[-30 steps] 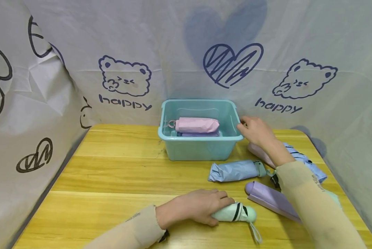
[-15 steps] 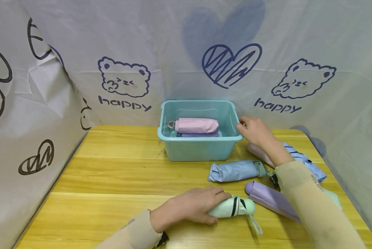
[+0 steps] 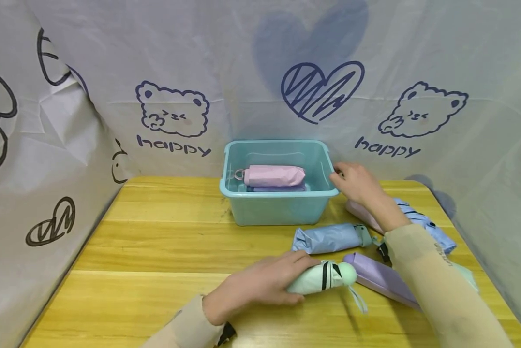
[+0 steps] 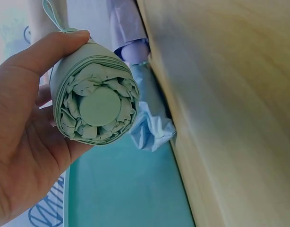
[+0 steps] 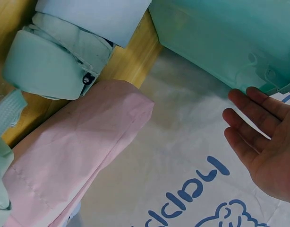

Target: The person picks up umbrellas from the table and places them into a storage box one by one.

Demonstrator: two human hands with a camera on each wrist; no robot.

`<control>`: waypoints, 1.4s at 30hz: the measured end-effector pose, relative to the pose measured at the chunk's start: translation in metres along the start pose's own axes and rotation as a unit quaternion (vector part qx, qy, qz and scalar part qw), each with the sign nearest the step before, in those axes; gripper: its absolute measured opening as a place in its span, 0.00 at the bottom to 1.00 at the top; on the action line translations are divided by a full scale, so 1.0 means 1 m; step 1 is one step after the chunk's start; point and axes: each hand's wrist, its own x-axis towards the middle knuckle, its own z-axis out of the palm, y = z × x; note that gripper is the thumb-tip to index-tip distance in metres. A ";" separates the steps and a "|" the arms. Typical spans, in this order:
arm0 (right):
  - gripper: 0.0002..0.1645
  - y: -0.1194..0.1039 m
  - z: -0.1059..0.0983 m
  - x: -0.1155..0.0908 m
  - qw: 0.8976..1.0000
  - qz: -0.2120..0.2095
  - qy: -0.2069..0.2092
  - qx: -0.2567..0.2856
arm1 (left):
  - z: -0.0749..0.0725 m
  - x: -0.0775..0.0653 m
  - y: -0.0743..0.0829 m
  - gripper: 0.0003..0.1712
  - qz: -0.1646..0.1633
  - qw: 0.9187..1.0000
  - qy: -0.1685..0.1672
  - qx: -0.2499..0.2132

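Note:
My left hand (image 3: 264, 280) grips a folded mint-green umbrella (image 3: 314, 279) with black stripes, its round cap pointing right and a strap loop hanging. In the left wrist view, thumb and fingers wrap the umbrella (image 4: 95, 101), its rolled end facing the camera. At the right rim of a teal plastic bin (image 3: 277, 210) is my right hand (image 3: 358, 183); in the right wrist view its fingers (image 5: 251, 116) extend loosely against the bin's outer wall. Inside the bin a folded pink umbrella (image 3: 274, 175) lies on top of a purple one (image 3: 282, 189).
A light-blue umbrella (image 3: 327, 239) lies in front of the bin, with a purple umbrella (image 3: 382, 278) nearer. Under and beyond the right forearm are another pink umbrella (image 5: 83, 151), a blue striped umbrella (image 3: 430, 226) and a mint-green item (image 3: 466, 275). A printed cloth stands behind the table.
My left hand has raised the mint-green umbrella off the table and shifted it slightly away from me and left. The right hand stays at the bin's rim.

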 end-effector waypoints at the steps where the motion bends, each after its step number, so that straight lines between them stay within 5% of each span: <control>1: 0.31 0.000 0.000 0.000 1.000 -0.001 0.001 0.001 | -0.002 0.000 0.000 0.44 -0.002 1.000 0.005 -0.004; 15: 0.31 0.000 0.001 -0.001 1.000 -0.005 0.006 0.005 | -0.039 -0.004 -0.007 0.45 0.004 0.998 0.063 -0.020; 21: 0.31 0.001 0.001 0.000 1.000 0.000 0.003 0.000 | -0.061 -0.005 -0.012 0.45 0.000 0.995 0.097 0.012; 42: 0.32 0.001 -0.001 0.001 1.000 0.002 -0.003 0.007 | -0.143 0.001 -0.033 0.43 0.005 0.991 0.113 0.075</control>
